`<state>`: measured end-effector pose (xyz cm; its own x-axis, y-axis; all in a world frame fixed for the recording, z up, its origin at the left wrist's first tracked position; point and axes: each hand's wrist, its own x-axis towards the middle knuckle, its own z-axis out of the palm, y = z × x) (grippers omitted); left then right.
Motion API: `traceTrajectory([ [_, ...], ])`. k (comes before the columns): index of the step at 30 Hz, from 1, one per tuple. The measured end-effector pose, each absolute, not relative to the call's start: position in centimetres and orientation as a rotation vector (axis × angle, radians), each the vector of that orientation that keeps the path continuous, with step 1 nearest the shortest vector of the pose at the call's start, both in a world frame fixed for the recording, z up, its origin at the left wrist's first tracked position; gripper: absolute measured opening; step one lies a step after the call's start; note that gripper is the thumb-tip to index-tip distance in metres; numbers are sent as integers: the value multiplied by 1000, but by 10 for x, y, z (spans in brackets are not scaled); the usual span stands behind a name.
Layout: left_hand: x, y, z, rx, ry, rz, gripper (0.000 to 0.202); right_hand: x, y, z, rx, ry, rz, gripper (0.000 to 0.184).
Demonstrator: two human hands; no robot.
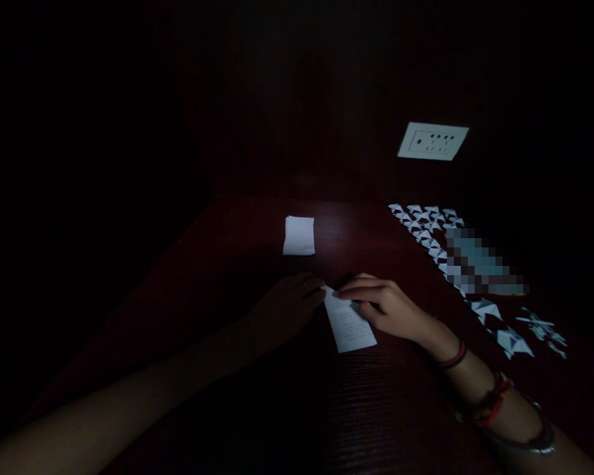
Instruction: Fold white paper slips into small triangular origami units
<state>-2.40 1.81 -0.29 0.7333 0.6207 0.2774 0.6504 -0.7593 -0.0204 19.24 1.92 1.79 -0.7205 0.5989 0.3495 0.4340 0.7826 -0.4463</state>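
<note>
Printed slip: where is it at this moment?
In the head view, the slip is on the table, just right of centre, with the left hand and right hand at its far end; the paper stack lies beyond, leftward.

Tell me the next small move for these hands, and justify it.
I'd probably press the far end of the narrow white printed paper slip flat with the right hand, the left hand steadying its far-left corner. Both hands' fingers are at that end, and the near end lies free on the dark red table.
</note>
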Motion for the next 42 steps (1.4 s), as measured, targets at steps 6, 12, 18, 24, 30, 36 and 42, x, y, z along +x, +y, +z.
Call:
traceTrajectory([
  [6, -24, 19, -5, -2796, -1055, -350, 33, 183, 28, 16, -839, -2592, 309, 35],
  [12, -24, 19, -7, -2764, -1047, -357, 34, 175, 30, 17, -935, -2702, 113, 31],
  [18, -25, 17, -8, -2734, -1035, -351, 35, 172, 29, 19, -1005, -2731, 21, 30],
  [24, -24, 17, -7, -2743, -1077, -318, 36, 174, 23, 26, -1066, -2763, 23, 25],
  [30, -25, 18, -8, -2762, -1086, -335, 35, 183, 15, 33, -1078, -2782, 2, 24],
  [36, -26, 18, -11, -2771, -1087, -369, 36, 195, 6, 35, -1171, -2807, -9, 24],
  [42, -27, 20, -15, -2765, -1090, -377, 38, 203, 4, 37, -1205, -2800, 58, 26],
])
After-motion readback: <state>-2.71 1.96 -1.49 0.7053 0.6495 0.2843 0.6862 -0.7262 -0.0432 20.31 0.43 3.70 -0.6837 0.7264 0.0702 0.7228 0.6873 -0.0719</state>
